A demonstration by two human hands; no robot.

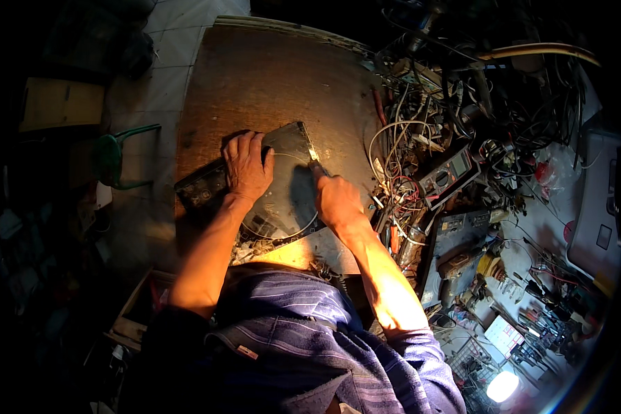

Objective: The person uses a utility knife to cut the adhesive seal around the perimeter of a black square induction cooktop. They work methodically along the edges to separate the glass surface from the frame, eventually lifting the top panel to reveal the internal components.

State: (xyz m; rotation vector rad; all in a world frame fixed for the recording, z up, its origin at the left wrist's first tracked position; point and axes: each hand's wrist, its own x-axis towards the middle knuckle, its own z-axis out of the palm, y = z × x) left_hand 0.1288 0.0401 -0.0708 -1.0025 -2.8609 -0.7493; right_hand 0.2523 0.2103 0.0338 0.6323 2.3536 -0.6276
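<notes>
A dark, flat induction cooktop (293,183) with a pale ring on its glass lies at a slant on the brown wooden table (255,69). My left hand (248,169) presses on its far left part, fingers bent over the far edge and thumb on the glass. Closed around a dark handle, my right hand (339,200) is at the right edge of the cooktop. A short, bright flat-bladed tool (313,153) sticks out of that hand and touches the edge near the far right corner. Its exact kind is hard to make out.
Tangled wires (400,131) and a multimeter (450,176) crowd the right side. Nearer stands a dark panel (452,255) among loose parts. A lit lamp (502,387) is at the lower right. Left of the table is a green stool (121,155) on the tiled floor.
</notes>
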